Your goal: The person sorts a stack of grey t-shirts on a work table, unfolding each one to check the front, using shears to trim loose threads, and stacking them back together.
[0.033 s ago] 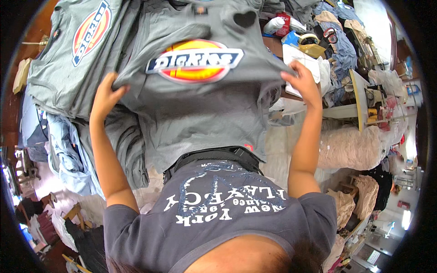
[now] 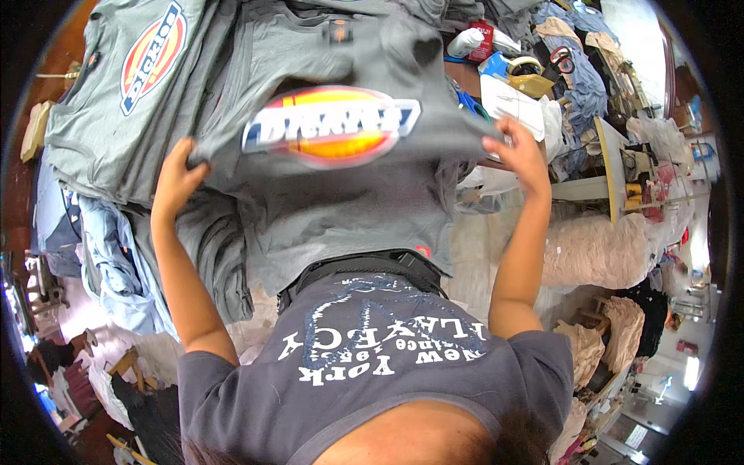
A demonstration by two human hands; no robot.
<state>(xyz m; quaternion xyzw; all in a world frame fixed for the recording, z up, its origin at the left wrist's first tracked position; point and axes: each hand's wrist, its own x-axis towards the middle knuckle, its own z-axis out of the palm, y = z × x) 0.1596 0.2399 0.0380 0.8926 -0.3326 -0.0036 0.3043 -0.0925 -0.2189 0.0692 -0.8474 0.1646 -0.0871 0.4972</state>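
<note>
A grey T-shirt [image 2: 446, 120] with a large oval print [image 2: 333, 128] in red, yellow, white and blue is stretched between my hands. My left hand [image 2: 180, 178] pinches its left side, and my right hand [image 2: 521, 155] pinches its right side. The raised part of the cloth is blurred by motion. Below it, more grey cloth [image 2: 349, 213] reaches down to my waist, with a small red tag [image 2: 422, 252] near its lower edge. The dark collar label [image 2: 338, 31] lies at the far end.
To the left lies a pile of grey T-shirts [image 2: 101, 147] with the same print. Light blue garments [image 2: 116, 256] hang below it. At the far right are a tape dispenser [image 2: 528, 81], scissors [image 2: 562, 59] and a white bottle [image 2: 465, 43]. A plastic-wrapped bundle [image 2: 597, 252] sits farther right.
Both hands have come slightly nearer to me, still gripping the T-shirt. Its printed part has shifted toward me and looks more blurred.
</note>
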